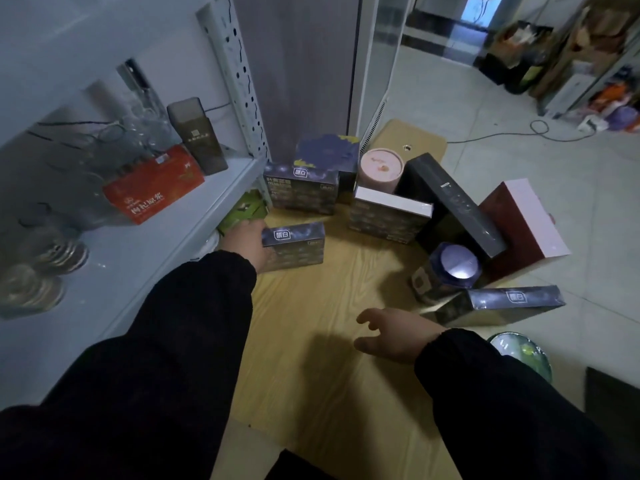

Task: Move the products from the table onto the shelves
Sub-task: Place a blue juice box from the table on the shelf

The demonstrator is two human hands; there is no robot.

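Note:
A low wooden table point(329, 358) carries several boxed products. My left hand point(247, 242) grips the left end of a small dark blue box point(294, 247) standing near the table's left edge, beside the white shelf point(162, 237). My right hand point(394, 336) hovers over the table's right part with fingers relaxed, holding nothing. Behind stand two more dark blue boxes point(301, 192) point(388, 216), a pink round tin point(379, 171), a tall black box point(453, 206), a maroon box point(526, 223), a purple-lidded jar point(450, 271) and a flat dark box point(498, 304).
On the shelf sit a red carton point(152, 187), a tall dark box point(197, 136) and clear glassware point(69, 188). A green box point(244, 211) lies under the shelf edge. A green round tin point(523, 353) sits at the table's right. Tiled floor point(519, 161) stretches off to the right.

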